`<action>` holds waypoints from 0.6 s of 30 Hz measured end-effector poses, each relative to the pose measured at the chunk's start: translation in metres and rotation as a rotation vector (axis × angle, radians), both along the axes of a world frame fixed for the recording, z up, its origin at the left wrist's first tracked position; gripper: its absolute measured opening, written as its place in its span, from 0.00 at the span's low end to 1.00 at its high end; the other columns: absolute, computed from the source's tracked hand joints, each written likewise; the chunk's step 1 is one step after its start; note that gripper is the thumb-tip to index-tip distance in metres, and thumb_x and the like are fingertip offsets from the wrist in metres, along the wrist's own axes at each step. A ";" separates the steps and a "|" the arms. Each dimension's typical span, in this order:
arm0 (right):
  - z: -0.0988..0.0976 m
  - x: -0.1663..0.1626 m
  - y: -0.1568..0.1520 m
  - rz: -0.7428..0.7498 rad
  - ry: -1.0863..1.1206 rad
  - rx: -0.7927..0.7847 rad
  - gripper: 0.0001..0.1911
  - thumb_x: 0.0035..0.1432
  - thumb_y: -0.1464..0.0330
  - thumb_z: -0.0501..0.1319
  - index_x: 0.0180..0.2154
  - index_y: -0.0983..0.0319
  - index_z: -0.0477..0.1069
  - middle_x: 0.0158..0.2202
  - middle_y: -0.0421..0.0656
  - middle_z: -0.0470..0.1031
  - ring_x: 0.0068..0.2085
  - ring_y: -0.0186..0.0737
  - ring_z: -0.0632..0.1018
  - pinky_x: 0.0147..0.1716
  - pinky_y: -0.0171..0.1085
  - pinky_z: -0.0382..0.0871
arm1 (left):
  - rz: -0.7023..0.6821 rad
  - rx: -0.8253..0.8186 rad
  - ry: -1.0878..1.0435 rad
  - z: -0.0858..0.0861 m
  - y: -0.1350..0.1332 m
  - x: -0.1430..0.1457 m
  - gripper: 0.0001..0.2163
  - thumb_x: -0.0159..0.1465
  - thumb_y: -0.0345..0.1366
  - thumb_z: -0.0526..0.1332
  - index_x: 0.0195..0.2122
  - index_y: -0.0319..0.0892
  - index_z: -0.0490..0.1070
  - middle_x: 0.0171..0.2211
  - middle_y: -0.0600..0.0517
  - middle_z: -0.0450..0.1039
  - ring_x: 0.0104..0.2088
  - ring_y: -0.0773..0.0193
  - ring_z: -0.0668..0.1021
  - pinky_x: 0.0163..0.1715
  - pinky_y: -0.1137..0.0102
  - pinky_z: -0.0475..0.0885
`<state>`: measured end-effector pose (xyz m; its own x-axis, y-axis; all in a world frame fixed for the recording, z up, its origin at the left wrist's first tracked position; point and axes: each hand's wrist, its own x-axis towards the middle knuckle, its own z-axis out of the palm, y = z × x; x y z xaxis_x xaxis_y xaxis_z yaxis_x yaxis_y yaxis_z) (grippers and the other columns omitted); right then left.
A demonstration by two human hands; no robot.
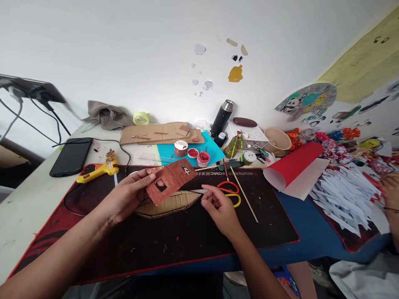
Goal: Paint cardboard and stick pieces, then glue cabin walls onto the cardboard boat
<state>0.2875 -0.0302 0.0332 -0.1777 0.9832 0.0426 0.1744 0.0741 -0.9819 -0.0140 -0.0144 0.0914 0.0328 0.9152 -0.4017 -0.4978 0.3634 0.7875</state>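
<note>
My left hand (132, 193) grips a reddish-brown painted piece of cardboard (174, 182) by its left end, thumb on top. Two small openings are cut in that piece, and it is held tilted above the mat. Below it, partly covered, lies a leaf-shaped piece of bare corrugated cardboard (181, 203). My right hand (220, 207) hovers by the right tip of this piece, fingers loosely curled and apart, with nothing visible in them. Scissors (232, 189) with red and yellow handles lie just beyond it; the hand hides part of them.
A yellow glue gun (99, 170) and a black phone (71, 157) lie at left. Paint jars (203, 159) stand on a blue sheet (215, 147). A thin stick (245, 194), a red paper roll (296, 166) and white paper strips (343, 199) lie rightward, near another person's hand (391, 191).
</note>
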 end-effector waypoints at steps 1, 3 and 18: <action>0.002 -0.001 -0.002 0.051 -0.076 0.035 0.28 0.64 0.56 0.76 0.63 0.53 0.80 0.43 0.43 0.80 0.33 0.39 0.76 0.32 0.38 0.72 | -0.005 -0.006 0.005 0.000 -0.001 0.000 0.21 0.51 0.36 0.85 0.45 0.39 0.87 0.49 0.40 0.88 0.39 0.56 0.88 0.38 0.70 0.86; 0.005 -0.001 -0.006 0.127 -0.263 0.111 0.39 0.60 0.54 0.79 0.70 0.49 0.74 0.52 0.46 0.79 0.38 0.42 0.77 0.38 0.42 0.76 | -0.016 -0.003 0.013 0.001 -0.001 -0.001 0.20 0.51 0.36 0.85 0.44 0.39 0.87 0.48 0.40 0.89 0.39 0.56 0.88 0.39 0.70 0.86; 0.019 -0.042 0.028 0.285 -0.845 0.413 0.40 0.60 0.49 0.79 0.66 0.60 0.75 0.60 0.56 0.78 0.61 0.65 0.77 0.60 0.60 0.75 | 0.099 0.042 -0.036 -0.011 0.009 -0.027 0.16 0.56 0.31 0.82 0.42 0.33 0.84 0.36 0.45 0.86 0.33 0.60 0.86 0.35 0.71 0.86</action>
<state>0.2450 -0.0026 0.0526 -0.5357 0.8354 0.1231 0.7302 0.5315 -0.4294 -0.0408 -0.0049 0.0808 -0.0445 0.9305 -0.3635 -0.5581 0.2786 0.7816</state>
